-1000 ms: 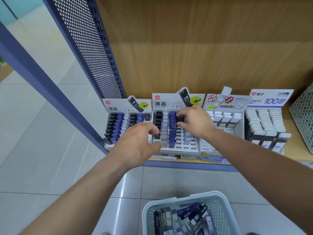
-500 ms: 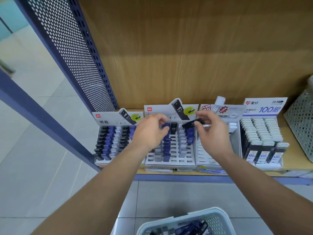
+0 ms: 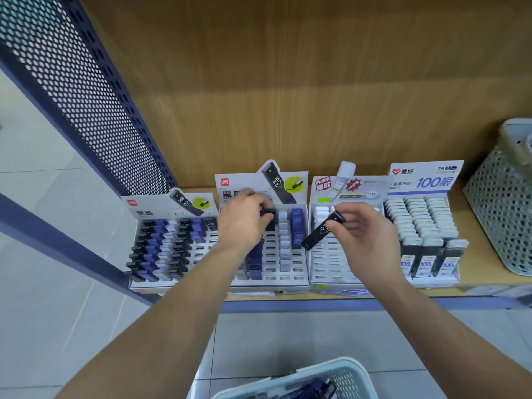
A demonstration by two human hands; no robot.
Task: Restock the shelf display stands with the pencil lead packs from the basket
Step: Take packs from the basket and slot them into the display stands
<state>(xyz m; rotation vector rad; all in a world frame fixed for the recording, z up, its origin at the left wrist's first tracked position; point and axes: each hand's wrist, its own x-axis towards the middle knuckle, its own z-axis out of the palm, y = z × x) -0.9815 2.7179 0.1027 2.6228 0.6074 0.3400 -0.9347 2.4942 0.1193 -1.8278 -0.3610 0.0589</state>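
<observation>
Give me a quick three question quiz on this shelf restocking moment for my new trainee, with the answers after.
1. How many display stands sit on the shelf?
2. True or false: the right hand holds a black lead pack.
3. The left hand pinches a second pack at which stand, counting from the left? A first, B second, C fourth.
Key: 1 four; 2 true; 3 B.
</observation>
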